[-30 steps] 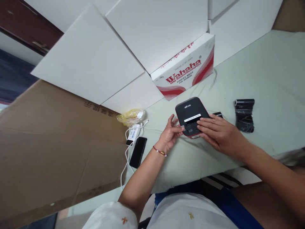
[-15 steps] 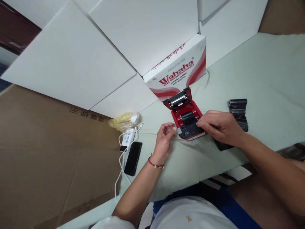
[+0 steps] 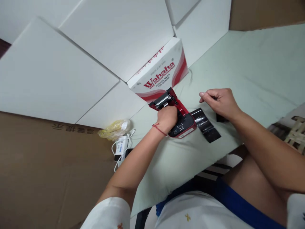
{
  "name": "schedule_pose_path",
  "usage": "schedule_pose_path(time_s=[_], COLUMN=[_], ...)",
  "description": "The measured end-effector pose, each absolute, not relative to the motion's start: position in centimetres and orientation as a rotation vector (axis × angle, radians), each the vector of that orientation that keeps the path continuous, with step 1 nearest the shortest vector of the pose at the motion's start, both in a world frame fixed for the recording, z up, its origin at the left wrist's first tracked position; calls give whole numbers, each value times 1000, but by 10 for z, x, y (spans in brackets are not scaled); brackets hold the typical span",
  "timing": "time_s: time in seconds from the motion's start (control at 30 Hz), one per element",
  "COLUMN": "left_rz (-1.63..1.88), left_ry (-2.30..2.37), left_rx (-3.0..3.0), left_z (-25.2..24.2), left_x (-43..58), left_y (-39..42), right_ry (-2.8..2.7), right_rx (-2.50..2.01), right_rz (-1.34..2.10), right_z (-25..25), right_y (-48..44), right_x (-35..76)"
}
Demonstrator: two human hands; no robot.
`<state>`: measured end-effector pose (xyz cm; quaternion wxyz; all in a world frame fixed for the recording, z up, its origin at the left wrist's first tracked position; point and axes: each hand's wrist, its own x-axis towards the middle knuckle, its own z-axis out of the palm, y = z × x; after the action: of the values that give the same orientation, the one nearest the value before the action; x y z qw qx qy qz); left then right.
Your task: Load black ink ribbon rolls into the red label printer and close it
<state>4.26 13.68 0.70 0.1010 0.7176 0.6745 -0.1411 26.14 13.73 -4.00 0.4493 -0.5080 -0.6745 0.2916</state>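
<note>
A small red and black label printer (image 3: 183, 125) lies on the pale green table (image 3: 250, 63) with its lid (image 3: 163, 100) swung open toward the back. My left hand (image 3: 168, 117) reaches down into the open compartment; its fingers are hidden inside. A red bead bracelet circles that wrist. My right hand (image 3: 218, 100) hovers to the right of the printer with the fingers curled in and the thumb out. A dark piece (image 3: 220, 118) shows just under it. A strip of glossy black film (image 3: 206, 125) lies on the table beside the printer.
A white and red Wahaha carton (image 3: 159, 74) stands right behind the printer. White foam boards (image 3: 95, 47) lean at the back. A yellow bag (image 3: 114, 128), a white charger with cable (image 3: 120, 146) and brown cardboard (image 3: 47, 171) are on the left.
The printer's lid went from shut to open. My left hand moved from the printer's side into the compartment. My right hand lifted off the printer and drew away to the right.
</note>
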Motion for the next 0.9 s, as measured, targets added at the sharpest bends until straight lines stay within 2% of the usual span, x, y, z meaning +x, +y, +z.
schedule_pose_path(time_s=[0.1, 0.23, 0.37, 0.5, 0.6, 0.67, 0.77, 0.9], left_rz=[22, 563, 650, 650, 705, 767, 790, 613], left_ry=[1997, 1933, 1837, 1668, 1601, 1549, 1400, 1376], left_rx=[1935, 1679, 1702, 1813, 1909, 1952, 1932, 1807], left_z=[-2, -7, 14, 56, 73, 67, 34, -10], left_x=[37, 24, 21, 34, 48, 57, 71, 100], left_y=[142, 135, 110, 86, 91, 108, 143, 180], right_ry=[-1891, -2392, -2577, -2538, -2452, -2268, -1704, -1023], right_rx=[-1194, -992, -1203, -1399, -1474, -1596, -1714, -1494], right_rz=[734, 491, 395, 518, 552, 510, 455, 516], right_z=[-60, -88, -91, -73, -55, -44, -33, -35], right_y=[144, 147, 143, 145, 150, 154, 158, 165], right_x=[278, 275, 250, 241, 263, 289, 329, 360])
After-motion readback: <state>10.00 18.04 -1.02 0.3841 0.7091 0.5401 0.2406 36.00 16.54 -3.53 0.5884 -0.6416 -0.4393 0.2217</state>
